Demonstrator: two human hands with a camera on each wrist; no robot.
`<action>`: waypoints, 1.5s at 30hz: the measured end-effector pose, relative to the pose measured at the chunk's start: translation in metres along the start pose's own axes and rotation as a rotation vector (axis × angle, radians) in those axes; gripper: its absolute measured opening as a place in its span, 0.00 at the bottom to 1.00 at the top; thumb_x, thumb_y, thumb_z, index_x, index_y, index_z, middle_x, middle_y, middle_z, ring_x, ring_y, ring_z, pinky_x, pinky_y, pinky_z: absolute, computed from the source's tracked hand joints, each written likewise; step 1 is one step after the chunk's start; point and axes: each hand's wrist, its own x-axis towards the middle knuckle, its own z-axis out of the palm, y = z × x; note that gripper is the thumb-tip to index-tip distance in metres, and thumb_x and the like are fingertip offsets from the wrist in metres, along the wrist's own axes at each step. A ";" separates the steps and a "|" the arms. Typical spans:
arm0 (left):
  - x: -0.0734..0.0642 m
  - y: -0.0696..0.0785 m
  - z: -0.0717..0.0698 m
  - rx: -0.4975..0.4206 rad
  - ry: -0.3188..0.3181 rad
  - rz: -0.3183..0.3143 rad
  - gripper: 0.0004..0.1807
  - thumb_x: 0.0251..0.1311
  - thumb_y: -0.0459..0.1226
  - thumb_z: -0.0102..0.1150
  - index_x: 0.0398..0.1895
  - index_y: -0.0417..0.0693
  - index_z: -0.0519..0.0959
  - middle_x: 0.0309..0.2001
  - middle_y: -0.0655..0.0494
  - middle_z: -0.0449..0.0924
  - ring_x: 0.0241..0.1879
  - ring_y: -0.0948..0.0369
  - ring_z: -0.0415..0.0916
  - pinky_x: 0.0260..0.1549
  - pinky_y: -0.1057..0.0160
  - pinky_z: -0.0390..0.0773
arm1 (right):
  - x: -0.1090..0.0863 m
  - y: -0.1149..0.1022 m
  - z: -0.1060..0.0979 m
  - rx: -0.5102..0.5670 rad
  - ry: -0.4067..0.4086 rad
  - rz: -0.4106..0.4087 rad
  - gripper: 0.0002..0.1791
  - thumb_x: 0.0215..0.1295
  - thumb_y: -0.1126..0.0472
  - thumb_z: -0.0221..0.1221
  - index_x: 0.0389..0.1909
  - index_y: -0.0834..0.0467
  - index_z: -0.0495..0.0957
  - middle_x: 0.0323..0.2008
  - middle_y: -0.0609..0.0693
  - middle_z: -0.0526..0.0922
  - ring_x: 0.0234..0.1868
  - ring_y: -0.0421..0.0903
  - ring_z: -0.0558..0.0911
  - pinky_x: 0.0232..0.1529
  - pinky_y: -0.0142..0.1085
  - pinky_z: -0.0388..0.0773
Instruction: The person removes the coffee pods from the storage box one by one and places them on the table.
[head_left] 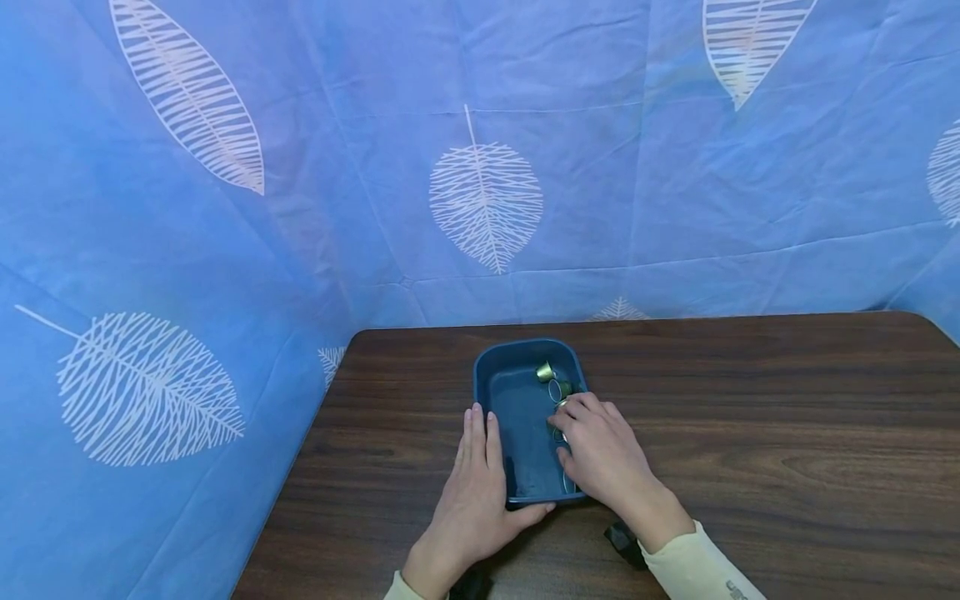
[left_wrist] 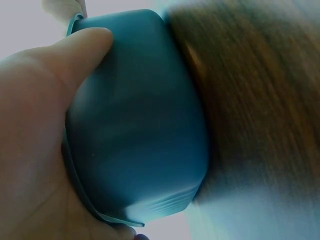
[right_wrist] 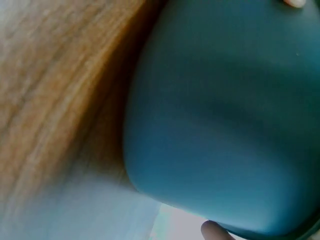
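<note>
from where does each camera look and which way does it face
Head: worn on the head, facing forward and down at the blue bin, table and leaf-patterned cloth; left hand, right hand and pale sleeves show.
Left wrist: on the left wrist, facing the bin's outer wall; left thumb and palm show.
Right wrist: on the right wrist, facing the bin's outer wall; fingertips show at the edges.
Both wrist views share bin and table.

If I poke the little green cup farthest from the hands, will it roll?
The shiny green, metal-looking cup would probably roll: its side looks round. It may curve, seeming tapered. The blue, rectangular, plastic-looking tray would likely stop it with its raised sides.
</note>
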 end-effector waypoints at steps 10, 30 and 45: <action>-0.001 -0.001 -0.001 -0.002 0.012 0.013 0.71 0.57 0.71 0.70 0.88 0.39 0.46 0.88 0.34 0.39 0.87 0.38 0.43 0.78 0.38 0.66 | 0.001 -0.001 0.002 -0.016 -0.021 0.010 0.21 0.59 0.55 0.78 0.53 0.54 0.90 0.54 0.53 0.91 0.66 0.56 0.80 0.65 0.55 0.78; 0.000 -0.001 0.000 0.005 0.001 0.007 0.69 0.57 0.72 0.69 0.88 0.42 0.49 0.88 0.35 0.37 0.88 0.37 0.42 0.77 0.36 0.66 | 0.003 -0.003 0.003 -0.052 -0.014 0.012 0.16 0.56 0.53 0.81 0.44 0.49 0.89 0.46 0.50 0.92 0.56 0.54 0.81 0.58 0.54 0.79; -0.001 0.001 -0.002 0.008 -0.008 0.007 0.68 0.58 0.72 0.68 0.88 0.42 0.49 0.88 0.33 0.36 0.88 0.38 0.40 0.78 0.37 0.66 | 0.002 -0.003 0.002 -0.058 0.022 0.001 0.17 0.55 0.52 0.82 0.45 0.46 0.91 0.45 0.49 0.94 0.55 0.53 0.83 0.59 0.58 0.78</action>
